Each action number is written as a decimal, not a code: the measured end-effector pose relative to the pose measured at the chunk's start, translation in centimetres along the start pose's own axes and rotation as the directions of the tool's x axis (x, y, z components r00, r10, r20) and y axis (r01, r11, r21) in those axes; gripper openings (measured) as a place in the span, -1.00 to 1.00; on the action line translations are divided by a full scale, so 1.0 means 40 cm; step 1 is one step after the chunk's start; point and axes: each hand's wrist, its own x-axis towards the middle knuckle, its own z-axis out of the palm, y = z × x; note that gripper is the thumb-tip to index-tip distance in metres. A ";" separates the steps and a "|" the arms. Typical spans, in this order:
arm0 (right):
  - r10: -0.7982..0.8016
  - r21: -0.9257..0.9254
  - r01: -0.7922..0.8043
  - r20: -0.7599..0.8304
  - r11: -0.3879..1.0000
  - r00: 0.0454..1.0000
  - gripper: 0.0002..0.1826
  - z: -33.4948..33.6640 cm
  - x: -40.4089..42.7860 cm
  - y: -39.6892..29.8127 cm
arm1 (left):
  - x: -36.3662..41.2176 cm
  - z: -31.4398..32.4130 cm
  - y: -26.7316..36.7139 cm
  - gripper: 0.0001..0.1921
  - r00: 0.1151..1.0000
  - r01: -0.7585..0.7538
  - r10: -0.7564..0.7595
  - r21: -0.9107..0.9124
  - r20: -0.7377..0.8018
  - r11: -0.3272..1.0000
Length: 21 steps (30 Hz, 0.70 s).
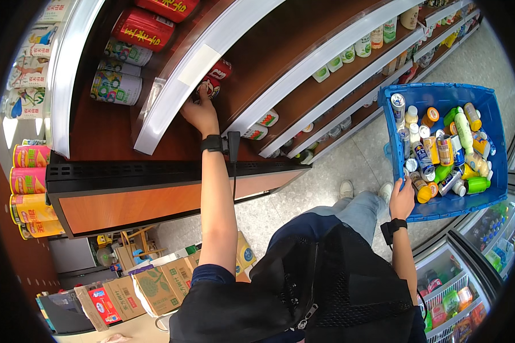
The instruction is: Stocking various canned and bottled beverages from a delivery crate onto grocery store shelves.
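Note:
My left hand [201,112] reaches into a brown shelf, its fingers at a red can [209,87] with a cartoon face; whether it grips the can or only touches it cannot be told. Another red can [221,69] lies or stands just behind. At the right, my right hand [401,200] is closed on the near left rim of a blue plastic crate [455,213]. Inside the crate lie several mixed drinks, among them a pale green bottle [464,130], an orange-capped bottle [432,115] and a blue and silver can [422,155].
Large red cans [143,29] and patterned cans [116,88] fill the upper shelf. White bottles [363,46] line a lower shelf. A black-framed shelf end [128,199] stands beside my left arm. Cardboard cartons [156,289] are behind it, and a glass-doored cooler [444,274] is at right.

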 end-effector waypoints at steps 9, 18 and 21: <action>0.023 0.019 -0.023 0.022 1.000 1.000 -0.59 -0.010 0.008 -0.024 | 0.049 0.012 -0.106 -0.44 0.993 0.025 -0.019 -0.052 0.118 0.998; 0.023 0.005 -0.023 -0.001 1.000 1.000 -0.59 -0.012 0.004 -0.052 | 0.159 -0.018 -0.125 -0.19 0.948 0.101 -0.178 0.284 0.263 0.953; 0.054 0.002 -0.054 -0.011 0.999 0.998 -0.59 -0.005 0.011 -0.042 | 0.146 0.006 -0.030 -0.05 0.953 0.067 -0.199 0.484 0.227 0.872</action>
